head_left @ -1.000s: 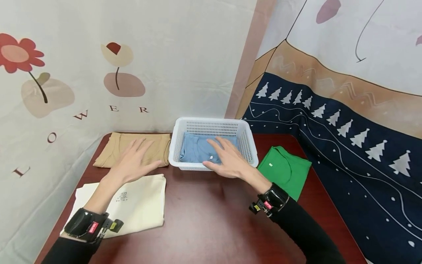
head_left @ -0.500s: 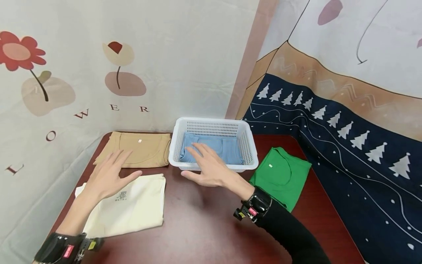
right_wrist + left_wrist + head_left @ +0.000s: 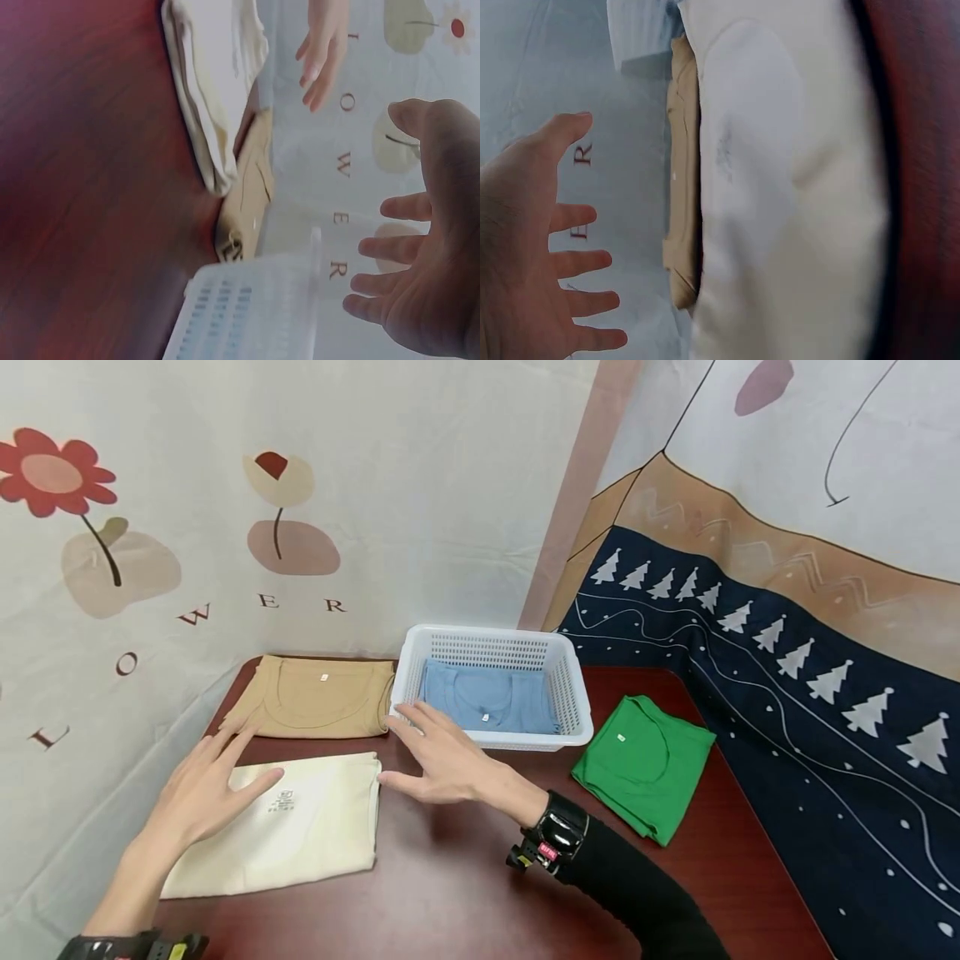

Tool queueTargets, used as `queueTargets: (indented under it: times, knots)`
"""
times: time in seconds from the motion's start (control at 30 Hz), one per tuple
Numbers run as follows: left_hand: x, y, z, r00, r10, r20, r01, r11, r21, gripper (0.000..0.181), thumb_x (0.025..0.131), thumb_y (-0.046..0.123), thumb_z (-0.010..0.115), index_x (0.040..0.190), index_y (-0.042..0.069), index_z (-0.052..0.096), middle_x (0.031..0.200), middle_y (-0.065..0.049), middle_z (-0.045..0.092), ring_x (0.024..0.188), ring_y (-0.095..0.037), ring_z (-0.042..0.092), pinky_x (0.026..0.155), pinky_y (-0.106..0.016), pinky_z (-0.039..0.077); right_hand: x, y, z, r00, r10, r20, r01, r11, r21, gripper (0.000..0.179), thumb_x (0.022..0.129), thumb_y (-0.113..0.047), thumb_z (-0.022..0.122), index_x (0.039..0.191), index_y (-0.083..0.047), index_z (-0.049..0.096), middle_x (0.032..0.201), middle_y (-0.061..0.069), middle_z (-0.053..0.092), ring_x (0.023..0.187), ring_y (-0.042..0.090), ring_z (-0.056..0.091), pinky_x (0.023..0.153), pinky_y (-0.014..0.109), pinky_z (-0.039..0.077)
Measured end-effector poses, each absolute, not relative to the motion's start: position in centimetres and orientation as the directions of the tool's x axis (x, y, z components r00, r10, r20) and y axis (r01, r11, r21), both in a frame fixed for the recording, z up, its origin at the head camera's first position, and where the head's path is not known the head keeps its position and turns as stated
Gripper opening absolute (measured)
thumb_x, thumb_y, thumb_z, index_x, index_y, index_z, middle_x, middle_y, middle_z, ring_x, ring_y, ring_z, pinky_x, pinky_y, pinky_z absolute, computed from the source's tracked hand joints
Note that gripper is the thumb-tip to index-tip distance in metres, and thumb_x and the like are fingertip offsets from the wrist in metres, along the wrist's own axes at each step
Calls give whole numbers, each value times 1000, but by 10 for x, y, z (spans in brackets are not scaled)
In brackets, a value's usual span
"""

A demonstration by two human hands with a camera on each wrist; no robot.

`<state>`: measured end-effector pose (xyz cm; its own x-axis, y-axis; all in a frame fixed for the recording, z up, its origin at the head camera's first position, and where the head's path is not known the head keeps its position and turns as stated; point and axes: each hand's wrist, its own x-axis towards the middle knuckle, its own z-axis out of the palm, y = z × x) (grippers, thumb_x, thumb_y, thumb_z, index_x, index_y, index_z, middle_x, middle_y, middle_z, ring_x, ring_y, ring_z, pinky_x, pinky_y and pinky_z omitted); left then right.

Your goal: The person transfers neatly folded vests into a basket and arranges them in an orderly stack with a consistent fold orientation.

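My left hand (image 3: 198, 793) hovers over the left edge of a folded cream shirt (image 3: 315, 827), fingers spread and holding nothing. In the left wrist view that hand (image 3: 532, 240) shows straight, parted fingers. My right hand (image 3: 442, 760) is in the air in front of the white basket (image 3: 495, 741), its fingers extended and nothing in them. A folded blue shirt (image 3: 487, 693) lies inside the basket. Behind the cream shirt lies a folded tan shirt (image 3: 322, 693), left of the basket. A folded green shirt (image 3: 645, 768) rests to the basket's right.
All of this stands on a dark red-brown table (image 3: 480, 877). A pale curtain (image 3: 420, 485) with printed flowers and letters hangs behind it. Along the right side hangs a dark blue cloth (image 3: 825, 793) with white trees.
Both hands have moved left and nearer the person. The right hand has left the space over the basket, and the left hand has drawn back from the tan shirt.
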<state>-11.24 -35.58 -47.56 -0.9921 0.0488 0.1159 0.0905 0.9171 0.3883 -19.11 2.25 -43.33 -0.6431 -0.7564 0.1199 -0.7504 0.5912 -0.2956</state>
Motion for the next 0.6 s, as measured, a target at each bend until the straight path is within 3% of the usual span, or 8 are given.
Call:
queueTargets:
  times: [0.17, 0.4, 0.6]
  knots:
    - [-105, -364, -486, -996, 26, 89, 58, 923, 381, 96, 106, 63, 69, 173, 2, 38, 173, -39, 38, 154, -72, 35, 119, -84, 31, -182, 7, -437, -585, -801, 125, -803, 552, -226, 81, 110, -64, 60, 174, -18, 42, 181, 14, 42, 172, 39, 35, 144, 51, 27]
    - [-97, -373, -498, -999, -4, 43, 14, 914, 406, 93, 108, 61, 68, 170, -2, 40, 169, -44, 37, 149, -71, 38, 111, -86, 36, -170, -12, -452, -494, -847, 194, -868, 491, -66, 76, 110, -61, 63, 167, -12, 51, 173, 13, 53, 164, 30, 48, 141, 40, 33]
    - [-92, -384, -506, -1000, -18, -2, -17, 899, 438, 90, 112, 53, 64, 169, -10, 34, 167, -52, 30, 149, -74, 34, 113, -88, 33, -165, -23, -470, -525, -833, 174, -851, 517, -94, 70, 111, -57, 64, 163, -11, 54, 166, 13, 58, 156, 28, 57, 133, 36, 45]
